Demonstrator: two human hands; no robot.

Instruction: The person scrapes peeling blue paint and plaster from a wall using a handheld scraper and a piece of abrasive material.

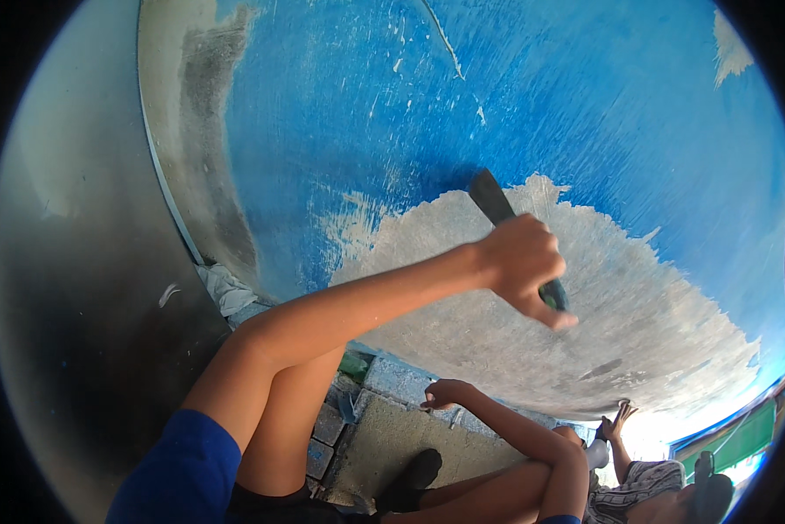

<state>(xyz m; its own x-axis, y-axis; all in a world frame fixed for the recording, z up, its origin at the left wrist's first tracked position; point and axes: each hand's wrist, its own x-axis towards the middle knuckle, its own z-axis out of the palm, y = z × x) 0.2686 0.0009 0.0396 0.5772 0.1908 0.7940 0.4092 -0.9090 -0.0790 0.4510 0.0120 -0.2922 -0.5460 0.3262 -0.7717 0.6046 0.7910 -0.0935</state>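
Observation:
My left hand (522, 262), at the end of a blue-sleeved arm, grips a paint scraper (494, 198) by its dark handle. The flat blade points up and left, over the ragged border between blue paint (340, 118) and a bare grey patch (484, 288) on the wall. Whether its edge touches the wall is unclear. Lower down, my right hand (446, 394) hangs beyond my bent knee, in front of the wall's base. Its fingers are curled, and I cannot see whether anything is in them.
A dark, smooth panel (91, 262) rises close on my left, with crumpled white material (225, 288) at its foot. Paving blocks (328, 424) and a concrete slab (379, 439) lie below. At lower right another person (648, 485) in a cap reaches towards the wall.

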